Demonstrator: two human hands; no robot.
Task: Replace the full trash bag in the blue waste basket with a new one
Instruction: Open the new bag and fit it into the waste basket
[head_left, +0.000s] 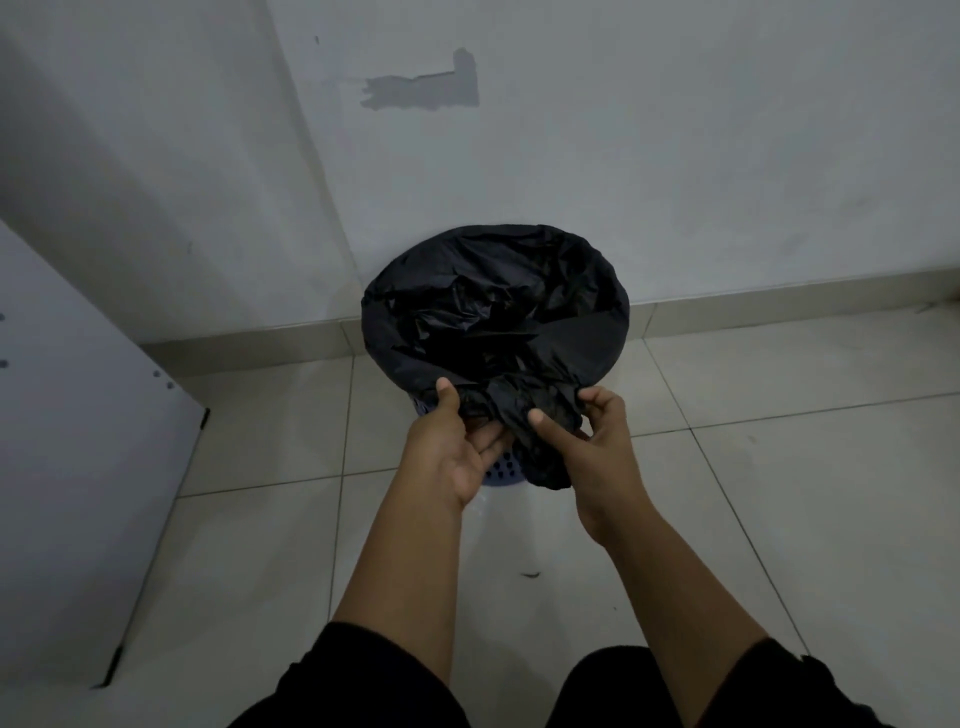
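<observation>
Where the floor (779, 467) meets the wall (623, 156), the basket (501, 465) stands at 12 o'clock from the person, close to the skirting. Only a small blue perforated patch of it shows, low on the near side between the two hands. A black bag (498, 312) lines it, its mouth stretched over the rim and its inside crumpled and dark; contents cannot be told. Slack bag film is bunched at the near rim, at 6 o'clock on the basket, and hangs down over the blue side.

Left hand (452, 447): palm turned up, thumb pressed on top of the bunched film, fingers curled beneath it. Right hand (582, 431): thumb and fingers closed in a pinch on the same bunch from the 3 o'clock side. Both forearms are bare; dark clothing shows at 6 o'clock. A white panel (78, 467) leans at 9 o'clock, well apart from the basket.
</observation>
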